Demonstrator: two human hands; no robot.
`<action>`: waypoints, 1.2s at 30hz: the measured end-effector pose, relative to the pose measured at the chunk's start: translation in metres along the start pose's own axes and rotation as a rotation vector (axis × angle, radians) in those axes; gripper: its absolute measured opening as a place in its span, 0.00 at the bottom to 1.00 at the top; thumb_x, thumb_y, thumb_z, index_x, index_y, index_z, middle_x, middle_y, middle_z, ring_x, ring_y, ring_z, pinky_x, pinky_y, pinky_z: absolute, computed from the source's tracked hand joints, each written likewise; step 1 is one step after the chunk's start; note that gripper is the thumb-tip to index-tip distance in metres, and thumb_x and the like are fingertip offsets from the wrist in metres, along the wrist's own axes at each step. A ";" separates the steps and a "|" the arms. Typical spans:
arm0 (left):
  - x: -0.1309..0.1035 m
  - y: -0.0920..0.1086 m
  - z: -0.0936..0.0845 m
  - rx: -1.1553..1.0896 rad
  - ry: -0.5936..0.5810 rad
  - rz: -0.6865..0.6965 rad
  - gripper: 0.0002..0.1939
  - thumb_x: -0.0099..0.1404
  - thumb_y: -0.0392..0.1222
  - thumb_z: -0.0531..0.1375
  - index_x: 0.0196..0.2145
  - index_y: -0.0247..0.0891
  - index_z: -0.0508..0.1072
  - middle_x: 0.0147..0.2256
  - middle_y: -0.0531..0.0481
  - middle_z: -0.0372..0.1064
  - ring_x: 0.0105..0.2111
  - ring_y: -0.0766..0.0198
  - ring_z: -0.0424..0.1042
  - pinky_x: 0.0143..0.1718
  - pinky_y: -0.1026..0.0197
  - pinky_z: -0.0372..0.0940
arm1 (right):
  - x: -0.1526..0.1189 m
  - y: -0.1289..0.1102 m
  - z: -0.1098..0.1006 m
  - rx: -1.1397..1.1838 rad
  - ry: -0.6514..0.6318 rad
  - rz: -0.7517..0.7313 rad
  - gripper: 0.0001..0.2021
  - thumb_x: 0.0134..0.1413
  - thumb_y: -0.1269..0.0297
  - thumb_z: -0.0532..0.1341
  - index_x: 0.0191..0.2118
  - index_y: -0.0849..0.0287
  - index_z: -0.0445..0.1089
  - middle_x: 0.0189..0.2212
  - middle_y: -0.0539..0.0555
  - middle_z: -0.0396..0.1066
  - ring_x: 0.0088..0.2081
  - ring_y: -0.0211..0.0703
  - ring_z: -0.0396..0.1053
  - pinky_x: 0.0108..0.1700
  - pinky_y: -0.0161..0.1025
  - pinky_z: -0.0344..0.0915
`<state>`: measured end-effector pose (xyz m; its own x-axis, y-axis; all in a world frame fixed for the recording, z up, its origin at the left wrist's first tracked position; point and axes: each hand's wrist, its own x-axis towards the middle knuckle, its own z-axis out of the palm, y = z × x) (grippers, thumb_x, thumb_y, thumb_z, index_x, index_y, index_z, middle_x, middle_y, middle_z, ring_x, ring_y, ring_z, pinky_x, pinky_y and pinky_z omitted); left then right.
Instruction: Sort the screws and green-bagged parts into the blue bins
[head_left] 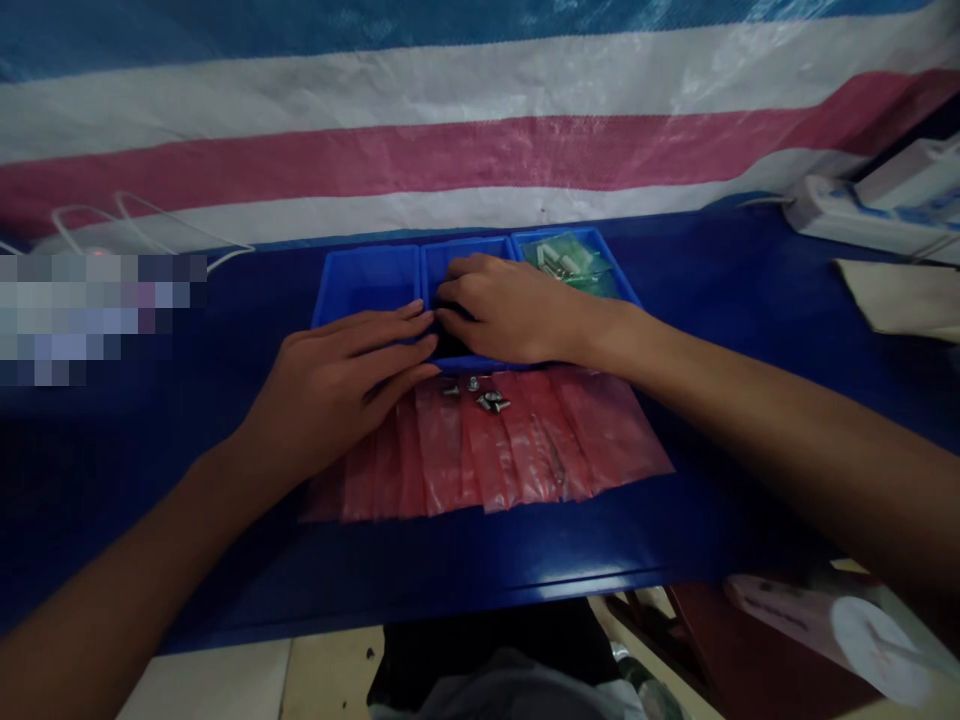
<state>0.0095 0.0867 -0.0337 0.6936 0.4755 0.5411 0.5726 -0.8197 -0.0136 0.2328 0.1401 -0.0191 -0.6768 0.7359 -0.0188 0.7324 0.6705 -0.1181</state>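
My right hand point(504, 308) reaches into the middle blue bin point(466, 247), its fingers curled down. Whatever they grip is hidden, though the bottom of that bin looks dark. My left hand point(346, 375) rests at the front of the left blue bin point(371, 280), fingers stretched out and nothing in them. Just in front of the bins lies a row of overlapping red plastic bags point(525, 450). Several small metal screws point(491, 402) sit on top of these bags, near the left hand's fingertips.
The right bin point(600, 243) contains a green bag point(600, 283) with pale cylindrical pieces point(566, 262). A white power strip point(847, 215) and a beige sheet point(900, 295) are at the right. White cable point(150, 225) loops at the back left. Striped sheeting point(450, 160) hangs behind the blue table point(480, 570).
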 end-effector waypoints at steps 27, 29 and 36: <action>0.001 0.001 0.001 0.057 0.020 0.042 0.08 0.79 0.42 0.61 0.49 0.40 0.80 0.52 0.49 0.82 0.53 0.58 0.82 0.57 0.56 0.80 | -0.004 -0.003 -0.003 -0.258 0.147 0.118 0.18 0.71 0.68 0.51 0.50 0.66 0.78 0.49 0.67 0.80 0.48 0.60 0.77 0.59 0.57 0.61; 0.002 0.000 0.002 0.049 0.044 0.047 0.07 0.78 0.42 0.62 0.49 0.41 0.80 0.52 0.50 0.82 0.52 0.58 0.82 0.57 0.56 0.80 | -0.004 -0.003 -0.002 -0.266 0.123 0.102 0.17 0.70 0.68 0.52 0.50 0.65 0.78 0.49 0.66 0.80 0.47 0.59 0.77 0.59 0.56 0.61; 0.000 0.002 0.002 0.022 0.008 -0.008 0.08 0.79 0.43 0.61 0.50 0.46 0.80 0.53 0.51 0.81 0.55 0.59 0.80 0.59 0.55 0.80 | -0.004 -0.003 0.000 -0.259 0.167 0.099 0.17 0.71 0.69 0.51 0.51 0.66 0.77 0.51 0.67 0.80 0.49 0.59 0.77 0.57 0.54 0.62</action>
<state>0.0116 0.0860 -0.0356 0.6855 0.4790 0.5483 0.5876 -0.8087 -0.0281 0.2331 0.1350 -0.0188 -0.5955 0.7897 0.1478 0.8032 0.5807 0.1332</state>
